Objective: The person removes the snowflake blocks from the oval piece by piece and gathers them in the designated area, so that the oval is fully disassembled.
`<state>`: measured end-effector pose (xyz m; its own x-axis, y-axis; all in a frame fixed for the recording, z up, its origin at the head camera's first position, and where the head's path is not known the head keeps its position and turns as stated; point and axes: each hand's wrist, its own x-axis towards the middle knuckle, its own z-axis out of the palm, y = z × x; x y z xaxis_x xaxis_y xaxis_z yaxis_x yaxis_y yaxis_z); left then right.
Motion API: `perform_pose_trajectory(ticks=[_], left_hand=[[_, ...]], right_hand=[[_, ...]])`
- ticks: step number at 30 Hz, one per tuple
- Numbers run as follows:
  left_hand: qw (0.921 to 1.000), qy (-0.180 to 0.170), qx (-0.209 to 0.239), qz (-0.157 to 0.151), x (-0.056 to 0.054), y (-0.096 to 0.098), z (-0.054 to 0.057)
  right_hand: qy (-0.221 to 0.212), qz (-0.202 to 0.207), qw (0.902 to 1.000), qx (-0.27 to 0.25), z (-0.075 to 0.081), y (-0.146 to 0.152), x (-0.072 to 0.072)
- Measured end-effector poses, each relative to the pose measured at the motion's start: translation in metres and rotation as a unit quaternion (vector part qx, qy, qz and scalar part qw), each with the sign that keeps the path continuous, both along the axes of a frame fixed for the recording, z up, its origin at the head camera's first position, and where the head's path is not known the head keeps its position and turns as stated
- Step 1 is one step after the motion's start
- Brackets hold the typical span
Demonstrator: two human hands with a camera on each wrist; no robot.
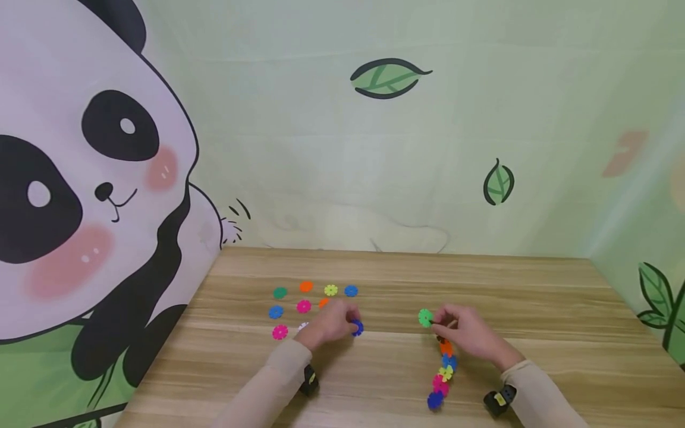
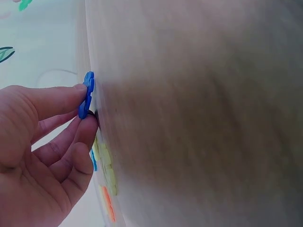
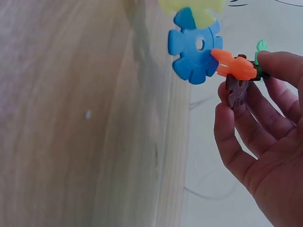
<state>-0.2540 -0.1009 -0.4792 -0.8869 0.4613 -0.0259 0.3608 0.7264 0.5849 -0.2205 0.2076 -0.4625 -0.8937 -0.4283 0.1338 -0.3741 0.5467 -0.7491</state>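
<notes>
Left hand: pinching a dark blue disc between thumb and fingertip, at the right edge of a group of loose discs lying on the worktop. Right hand: grasping the upper end of a chain of slotted discs; bright green disc at top, brown disc against the fingers, orange next, slotted into blue. Contact between chain's near end and worktop: cannot tell.

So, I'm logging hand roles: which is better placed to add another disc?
Probably the left hand: it pinches a blue disc, while the right hand holds the chain near its green end.
</notes>
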Motion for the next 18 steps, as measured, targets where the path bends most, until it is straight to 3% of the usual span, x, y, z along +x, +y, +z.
perform_pose_trajectory(ticks=[9,18], left_hand=[[0.9994,0.016,-0.029,0.011,0.000,-0.001,0.002],[0.9981,0.062,-0.001,0.004,0.001,0.017,0.008]], right_hand=[[0.007,0.000,1.0000,-0.003,0.000,-0.001,-0.001],[0.010,0.011,0.9999,0.001,-0.001,-0.003,-0.002]])
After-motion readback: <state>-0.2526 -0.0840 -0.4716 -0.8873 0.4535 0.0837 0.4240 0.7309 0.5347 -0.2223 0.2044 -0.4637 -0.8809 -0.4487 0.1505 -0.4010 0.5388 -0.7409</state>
